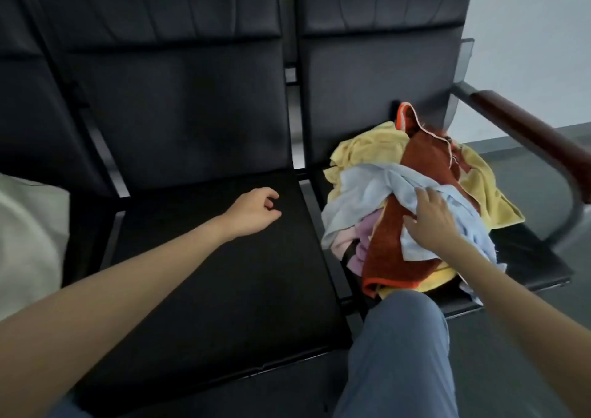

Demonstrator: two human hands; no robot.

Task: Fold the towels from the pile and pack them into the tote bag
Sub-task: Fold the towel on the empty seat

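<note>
1. Overhead, the head view shows a pile of towels (415, 200) heaped on the right-hand black seat (527, 258), beside a brown armrest (527, 123).
2. Right hand (431, 219) lies on the pale blue towel (367, 194) atop the pile, fingers spread and relaxed, gripping nothing plainly.
3. Left hand (256, 213) hovers over the middle seat (208, 273), fingers loosely curled, holding nothing.
4. A white bag-like shape (28, 242) sits at the left edge; whether it is the tote is unclear.

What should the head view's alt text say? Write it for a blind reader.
A person's right hand rests on a light blue towel atop a pile of towels on a black seat. The left hand hovers, loosely curled, over the neighbouring seat.
</note>
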